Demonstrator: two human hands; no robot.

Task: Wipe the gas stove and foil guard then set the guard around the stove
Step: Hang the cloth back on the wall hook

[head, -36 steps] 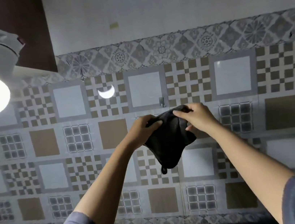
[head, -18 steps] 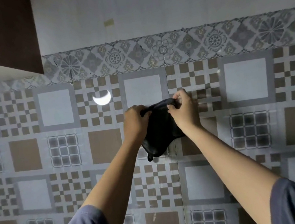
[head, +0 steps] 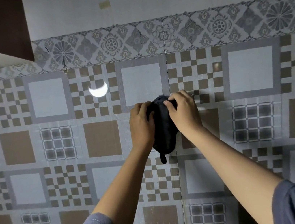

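Patterned tiled wall (head: 56,143) filling view. I am pinching the black cloth (head: 162,128) with left hand (head: 141,124) and right hand (head: 183,111), both grips closed on its top edge, likely for hanging; stove and guard unseen.

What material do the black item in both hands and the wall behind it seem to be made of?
Black cloth: apparently soft fabric, matte; it bunches and sags between the left hand and right hand, with a small loop hanging below. Wall: probably glazed ceramic tile, glossy; it shows grout lines and mirrors a bright lamp.
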